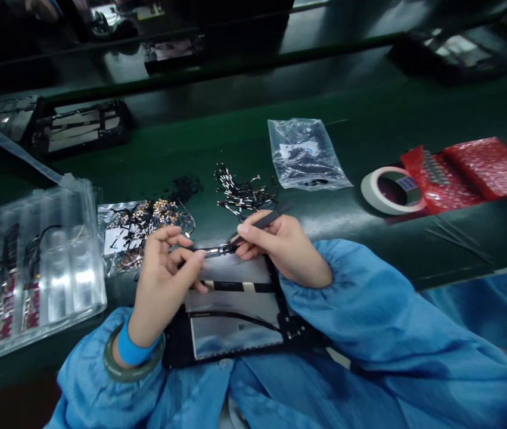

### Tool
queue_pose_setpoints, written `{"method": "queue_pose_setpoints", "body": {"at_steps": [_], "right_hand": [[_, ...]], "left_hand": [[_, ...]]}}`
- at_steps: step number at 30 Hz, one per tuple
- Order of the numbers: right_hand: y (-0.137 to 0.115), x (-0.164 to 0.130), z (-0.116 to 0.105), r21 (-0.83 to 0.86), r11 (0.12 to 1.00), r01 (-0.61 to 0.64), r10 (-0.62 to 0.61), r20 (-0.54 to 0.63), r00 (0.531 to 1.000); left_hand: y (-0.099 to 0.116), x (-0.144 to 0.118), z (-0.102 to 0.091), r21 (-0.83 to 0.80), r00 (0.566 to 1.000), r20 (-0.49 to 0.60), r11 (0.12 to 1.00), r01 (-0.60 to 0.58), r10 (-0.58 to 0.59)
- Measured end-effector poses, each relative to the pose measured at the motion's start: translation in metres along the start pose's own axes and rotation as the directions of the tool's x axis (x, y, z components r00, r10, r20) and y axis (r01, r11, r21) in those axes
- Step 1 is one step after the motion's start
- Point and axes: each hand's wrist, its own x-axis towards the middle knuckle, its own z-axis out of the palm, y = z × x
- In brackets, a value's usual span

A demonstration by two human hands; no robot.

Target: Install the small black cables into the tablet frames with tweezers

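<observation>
The left hand (pixel 164 280) pinches a small part (pixel 217 251) at the open tablet's (pixel 235 310) 12 o'clock edge, the right hand (pixel 286 247) grips tweezers (pixel 262 221) there, so fitting seems unfinished.

Centre frame: left hand (pixel 164 280) pinches a small connector strip (pixel 217 251) | right hand (pixel 280 244) grips black tweezers (pixel 264 220) on it | open tablet frame (pixel 235 316) beneath | masking tape roll (pixel 389 190) right, clear plastic tray (pixel 34 268) left, green tabletop (pixel 369 137).

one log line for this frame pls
left hand: steadies small part at device top edge | right hand: holds black tool, tip at same part | nearby: clear tray, parts bag, tape roll
</observation>
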Motion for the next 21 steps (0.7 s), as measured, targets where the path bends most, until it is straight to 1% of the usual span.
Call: {"method": "queue_pose_setpoints", "body": {"at_steps": [2, 4, 7, 9, 11, 13, 15, 16, 17, 18, 19, 20, 21], "right_hand": [[0.004, 0.001, -0.002, -0.128, 0.99, 0.059, -0.068, -0.061, 0.996], [0.009, 0.002, -0.004, -0.221, 0.973, 0.073, -0.093, -0.079, 0.993], [0.015, 0.002, -0.007, -0.321, 0.94, 0.118, -0.146, -0.063, 0.987], [0.019, 0.002, -0.008, -0.413, 0.895, 0.168, -0.202, -0.039, 0.979], [0.021, 0.0, -0.008, -0.532, 0.814, 0.232, -0.279, -0.007, 0.96], [0.022, -0.003, -0.007, -0.649, 0.698, 0.301, -0.372, 0.03, 0.928], [0.022, -0.005, -0.007, -0.718, 0.597, 0.358, -0.454, 0.066, 0.889], [0.021, -0.006, -0.006, -0.725, 0.58, 0.371, -0.476, 0.067, 0.877], [0.021, -0.008, -0.007, -0.714, 0.595, 0.369, -0.481, 0.051, 0.875], [0.02, -0.009, -0.007, -0.685, 0.637, 0.353, -0.472, 0.015, 0.882], [0.019, -0.009, -0.008, -0.64, 0.697, 0.323, -0.444, -0.032, 0.895], [0.018, -0.01, -0.009, -0.586, 0.76, 0.28, -0.4, -0.083, 0.913], [0.017, -0.009, -0.01, -0.529, 0.817, 0.231, -0.347, -0.13, 0.929]], "left_hand": [[-0.003, 0.003, -0.006, 0.014, 0.998, -0.058, 0.999, -0.039, 0.04], [-0.005, 0.005, -0.011, 0.009, 0.995, -0.081, 0.999, -0.05, 0.051], [-0.005, 0.004, -0.015, 0.0, 0.995, -0.084, 0.998, -0.06, 0.06], [-0.005, 0.002, -0.017, 0.006, 0.994, -0.083, 0.997, -0.073, 0.073], [-0.004, -0.001, -0.019, 0.022, 0.991, -0.103, 0.996, -0.085, 0.087], [-0.003, -0.006, -0.023, 0.055, 0.983, -0.149, 0.994, -0.096, 0.103], [-0.003, -0.01, -0.032, 0.12, 0.965, -0.221, 0.986, -0.119, 0.144], [-0.004, -0.012, -0.038, 0.174, 0.948, -0.267, 0.976, -0.129, 0.173], [-0.005, -0.014, -0.045, 0.245, 0.924, -0.319, 0.96, -0.135, 0.211], [-0.007, -0.015, -0.054, 0.337, 0.894, -0.366, 0.932, -0.131, 0.258], [-0.01, -0.016, -0.065, 0.448, 0.86, -0.402, 0.886, -0.115, 0.315], [-0.012, -0.016, -0.077, 0.566, 0.831, -0.417, 0.82, -0.078, 0.368], [-0.015, -0.016, -0.09, 0.679, 0.81, -0.413, 0.733, -0.031, 0.416]]}}
